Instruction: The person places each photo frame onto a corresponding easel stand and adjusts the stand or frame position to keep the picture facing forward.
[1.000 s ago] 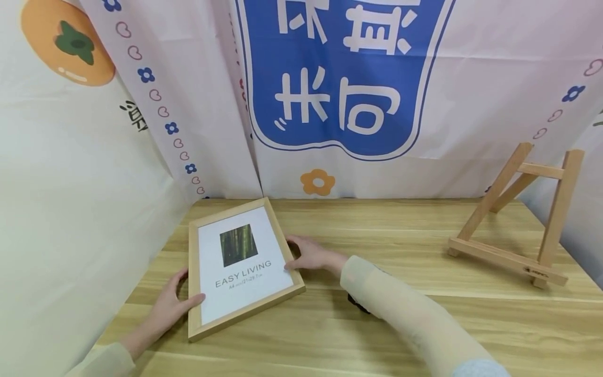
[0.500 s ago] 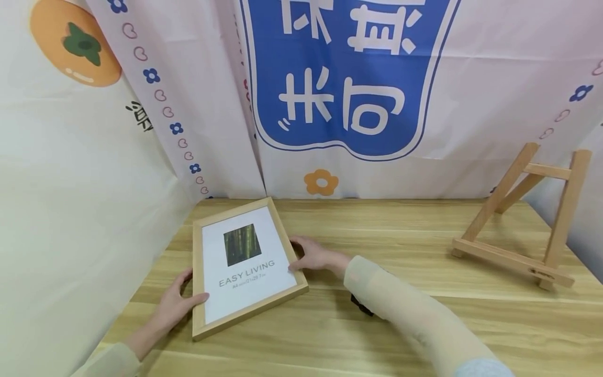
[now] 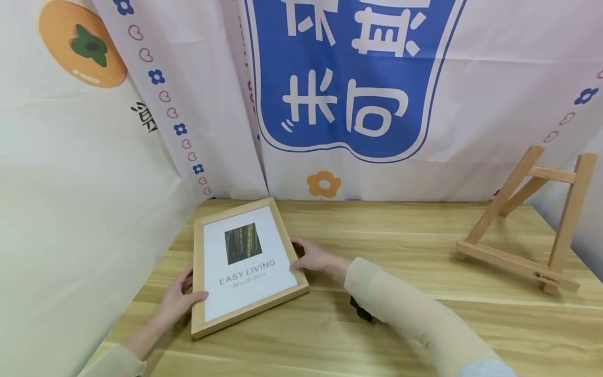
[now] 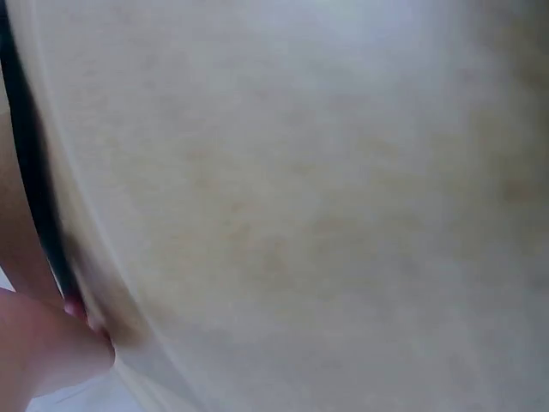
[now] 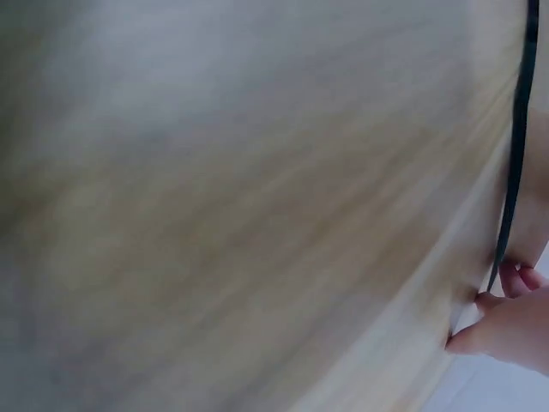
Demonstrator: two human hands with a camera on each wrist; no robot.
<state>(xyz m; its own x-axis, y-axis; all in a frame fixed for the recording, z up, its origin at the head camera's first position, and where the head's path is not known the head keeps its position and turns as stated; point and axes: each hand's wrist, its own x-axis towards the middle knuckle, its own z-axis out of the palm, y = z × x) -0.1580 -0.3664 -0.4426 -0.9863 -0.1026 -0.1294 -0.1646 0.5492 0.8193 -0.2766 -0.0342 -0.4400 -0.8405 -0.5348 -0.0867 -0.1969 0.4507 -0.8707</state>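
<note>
A light wooden picture frame (image 3: 200,272) lies at a slant on the left part of the table, with a white insert that reads EASY LIVING under a small dark green picture. My left hand (image 3: 176,301) grips its left side near the lower corner, thumb over the border. On the opposite side my right hand (image 3: 314,255) holds the right border, thumb on top. The frame hides part of the fingers of both hands. Close and blurred in the left wrist view, a pale surface fills most of the picture, with part of the hand (image 4: 56,352) at lower left. The right wrist view shows pinched fingers (image 5: 506,330) at lower right.
A wooden tabletop easel (image 3: 518,262) stands at the right of the table (image 3: 386,230). White printed cloth (image 3: 226,131) hangs along the back and the sides. A small black object (image 3: 361,310) shows beside the right sleeve (image 3: 405,309).
The head view has shifted slightly, so the whole scene sits a little further right. Both hands keep their hold on the picture frame, which stays in nearly the same place on the table.
</note>
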